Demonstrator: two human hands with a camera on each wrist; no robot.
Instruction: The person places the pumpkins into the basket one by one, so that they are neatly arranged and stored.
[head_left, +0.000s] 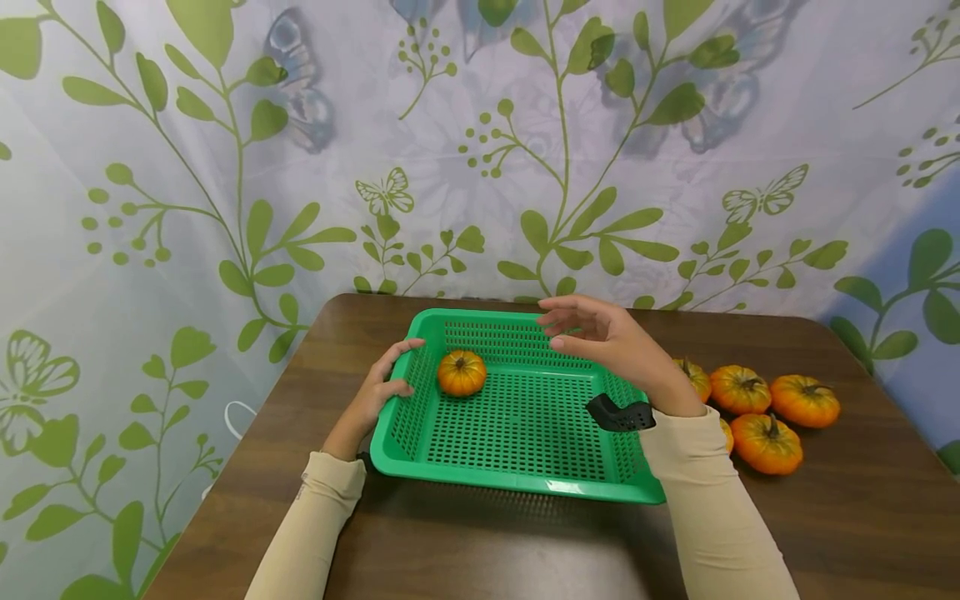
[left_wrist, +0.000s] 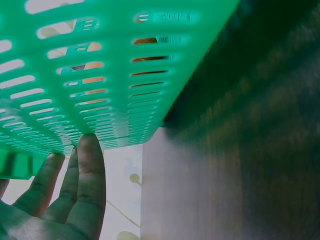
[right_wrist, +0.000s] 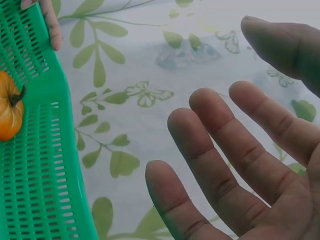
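At far left of the head view, patterned cloth (head_left: 390,125) is hanging behind a white cord (head_left: 227,414), and the worktop (head_left: 862,517) is showing its slanting left edge. The left grip (head_left: 378,396) is holding the left rim of a green basket (head_left: 517,482), thumb over the rim, fingers pressing the outer wall. The basket is occupying mid-frame; a small orange pumpkin (head_left: 462,373) is sitting inside, upper left, with open basket floor spreading rightward. The right grip (head_left: 600,333), released, is hovering above the basket's upper right, fingers loosely bent and holding nothing; a black strap (head_left: 618,414) is circling its wrist. Farther right, clustered pumpkins (head_left: 767,446), some partly hidden by that arm, are resting short of the worktop's right edge.
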